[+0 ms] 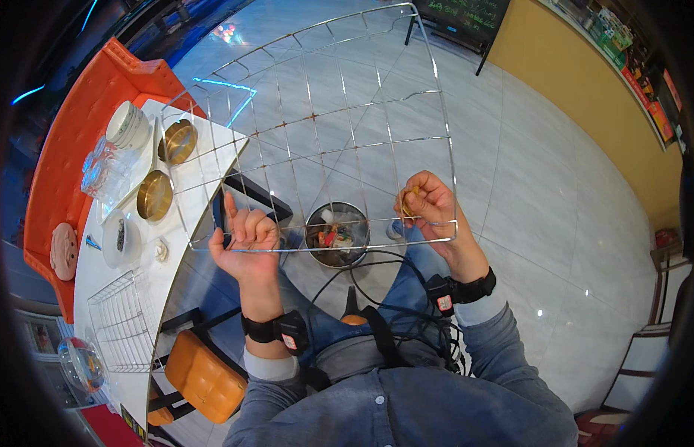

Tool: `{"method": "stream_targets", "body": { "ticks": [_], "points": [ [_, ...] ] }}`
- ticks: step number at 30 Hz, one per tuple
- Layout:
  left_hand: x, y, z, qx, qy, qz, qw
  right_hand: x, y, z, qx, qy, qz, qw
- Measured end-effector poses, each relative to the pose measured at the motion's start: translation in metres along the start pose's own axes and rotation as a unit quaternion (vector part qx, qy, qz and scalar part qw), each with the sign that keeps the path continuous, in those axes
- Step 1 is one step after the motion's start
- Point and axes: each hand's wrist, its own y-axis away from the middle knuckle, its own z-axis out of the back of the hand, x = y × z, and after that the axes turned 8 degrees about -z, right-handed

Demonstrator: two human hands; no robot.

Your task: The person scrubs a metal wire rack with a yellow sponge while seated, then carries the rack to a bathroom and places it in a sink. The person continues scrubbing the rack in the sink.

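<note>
A large wire rack (321, 152) of metal rods, with brownish spots at several crossings, is held up before me over the floor. My left hand (250, 240) supports its near left edge, the fingers curled at the wires and the index finger raised. At the near right corner is my right hand (431, 215), its fingers pinched on a small yellowish piece (409, 202) against the wires; what this piece is I cannot tell. Below the rack, between my legs, stands a round metal bin (337, 234) with mixed refuse inside.
At left a white table (204, 146) bears stacked bowls (127, 125), glasses (104, 173), golden round tins (154, 195), a translucent bowl (121, 238) and a wire basket (120, 324). Near it are an orange sofa (73, 167) and a chair (204, 377). Black cables (380, 262) cross my lap.
</note>
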Motion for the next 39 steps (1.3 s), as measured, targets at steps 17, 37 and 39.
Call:
{"method": "stream_targets", "body": {
  "ticks": [17,37,39],
  "points": [
    [0.047,-0.012,0.055,-0.204,0.124,0.161,0.958,0.015,0.008,-0.025,0.13,-0.133,0.012,0.982],
    [0.005,0.0,0.027,0.201,-0.785,-0.199,0.55,-0.026,-0.103,-0.081,0.028,-0.009,-0.01,1.0],
    [0.013,-0.014,0.015,0.244,-0.739,-0.177,0.603,-0.028,-0.101,-0.09,0.048,0.024,-0.023,0.998]
  ]
}}
